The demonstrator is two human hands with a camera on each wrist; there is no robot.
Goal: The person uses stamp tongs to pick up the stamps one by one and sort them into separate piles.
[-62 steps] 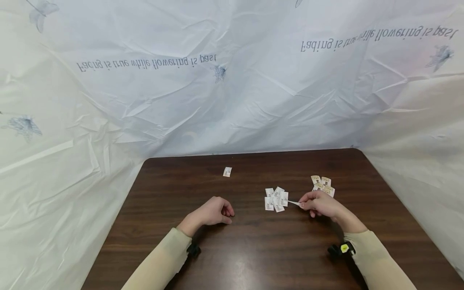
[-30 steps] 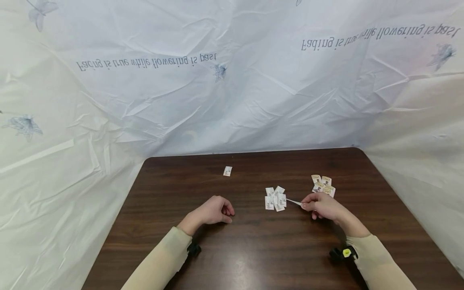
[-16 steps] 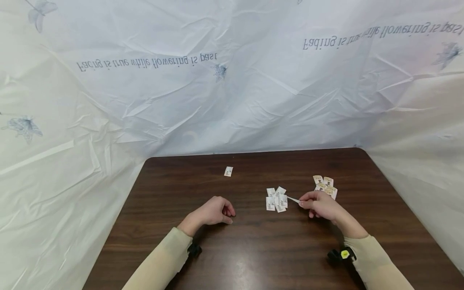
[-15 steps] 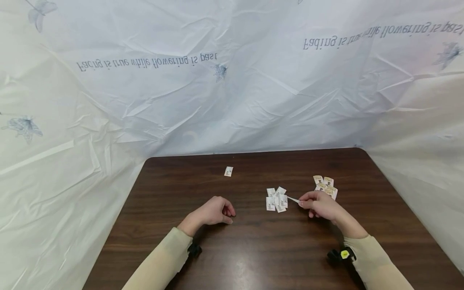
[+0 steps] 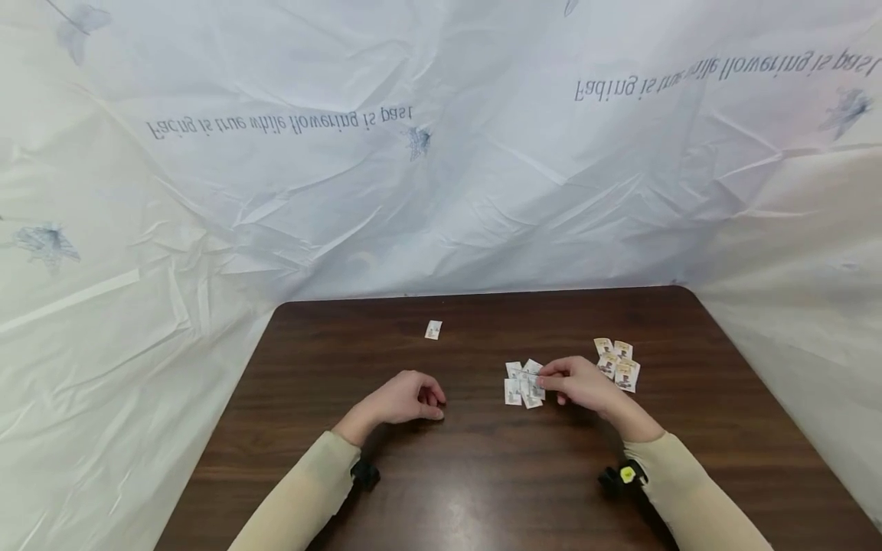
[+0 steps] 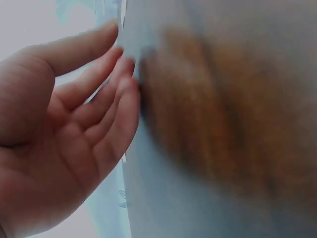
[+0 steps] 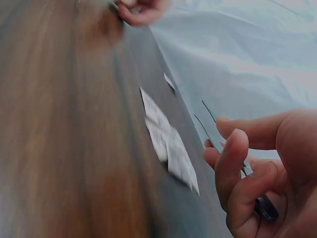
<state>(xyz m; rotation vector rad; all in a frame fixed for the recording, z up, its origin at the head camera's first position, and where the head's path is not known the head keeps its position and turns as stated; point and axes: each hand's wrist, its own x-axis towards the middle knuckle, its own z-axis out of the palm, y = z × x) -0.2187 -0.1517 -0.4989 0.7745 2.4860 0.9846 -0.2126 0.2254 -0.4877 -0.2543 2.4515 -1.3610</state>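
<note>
My right hand holds a pair of tweezers between thumb and fingers, over the right side of a cluster of small white printed cards. In the right wrist view the tweezers' two thin tips stand apart, with nothing seen between them. Part of the cluster is hidden by the fingertips in the head view. My left hand rests on the table to the left of the cluster, fingers loosely bent and holding nothing. The left wrist view shows its palm and relaxed fingers.
Several yellow-and-white printed cards overlap on the right, beyond the right hand. One single white card lies near the back edge. The dark wooden table is bordered by white plastic sheeting behind and at both sides.
My right hand has moved left, from beside the white cards to over their right part, uncovering more of the yellow-and-white cards. The left hand has hardly moved.
</note>
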